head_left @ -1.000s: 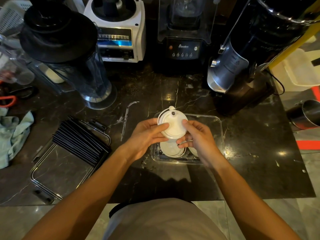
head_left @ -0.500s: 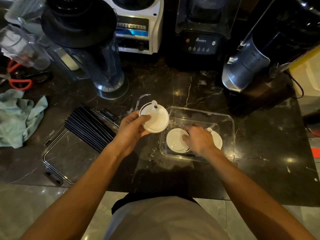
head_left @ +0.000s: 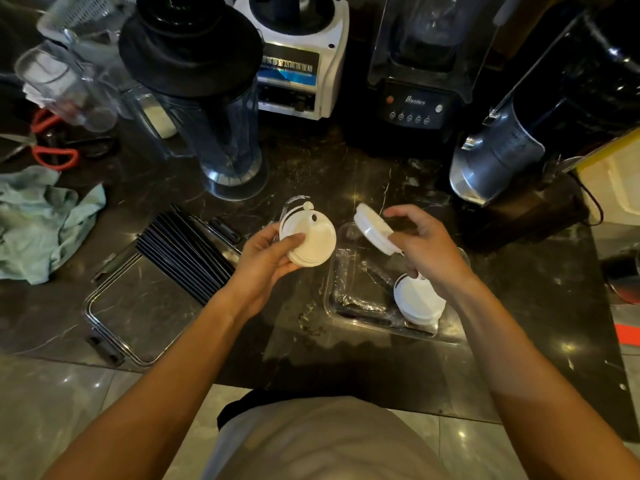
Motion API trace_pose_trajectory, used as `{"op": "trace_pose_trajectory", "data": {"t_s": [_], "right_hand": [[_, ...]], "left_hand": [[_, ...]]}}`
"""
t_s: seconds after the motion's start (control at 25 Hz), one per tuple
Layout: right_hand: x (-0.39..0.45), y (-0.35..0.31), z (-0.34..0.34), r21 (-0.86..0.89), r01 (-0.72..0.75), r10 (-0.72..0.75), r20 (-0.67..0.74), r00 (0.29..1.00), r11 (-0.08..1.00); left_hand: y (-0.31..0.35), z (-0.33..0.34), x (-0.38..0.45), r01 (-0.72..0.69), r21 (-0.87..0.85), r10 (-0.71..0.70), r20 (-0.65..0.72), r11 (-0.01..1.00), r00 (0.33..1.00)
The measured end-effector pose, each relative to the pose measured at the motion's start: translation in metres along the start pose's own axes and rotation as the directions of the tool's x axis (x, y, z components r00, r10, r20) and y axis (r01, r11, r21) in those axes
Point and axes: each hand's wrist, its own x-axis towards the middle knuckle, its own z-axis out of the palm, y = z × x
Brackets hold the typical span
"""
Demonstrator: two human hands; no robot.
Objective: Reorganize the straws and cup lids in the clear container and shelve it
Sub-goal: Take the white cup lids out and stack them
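My left hand [head_left: 266,258] holds a stack of white cup lids [head_left: 310,239] just left of the clear container [head_left: 346,306] on the dark marble counter. Above the container, my right hand [head_left: 426,247] grips a second white lid stack [head_left: 372,230], tilted on edge. More white lids [head_left: 419,303] lie in the container's right end, partly under my right wrist. A row of black wrapped straws [head_left: 183,254] lies on the clear container lid [head_left: 114,327] to the left.
Blenders stand along the back: a clear jug with a black lid [head_left: 207,98], a white base [head_left: 298,64], a black unit [head_left: 419,81]. A steel machine [head_left: 512,140] is at the right. A green cloth [head_left: 38,220] and red-handled scissors [head_left: 52,157] lie at the left.
My right hand has lifted a lid stack out of the container, where it was pressed down on the lids half a second ago. My left hand keeps its stack beside the container.
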Motion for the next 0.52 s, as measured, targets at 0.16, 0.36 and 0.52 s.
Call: {"op": "trace_pose_trajectory", "data": {"t_s": [0.16, 0.36, 0.52], "right_hand": [[0.004, -0.025, 0.019, -0.137, -0.045, 0.074, 0.222, 0.972, 0.99], [0.013, -0.051, 0.057, -0.013, -0.257, 0.218, 0.568, 0.793, 0.966], [0.022, -0.06, 0.088, 0.101, -0.385, 0.2, 0.718, 0.666, 0.917]], "left_hand": [[0.007, -0.009, -0.006, -0.048, 0.006, 0.048, -0.034, 0.999, 0.998], [0.012, -0.025, -0.023, -0.07, 0.056, 0.072, -0.036, 0.996, 0.997], [0.011, -0.055, -0.04, -0.056, 0.012, 0.057, -0.1, 0.998, 0.993]]}}
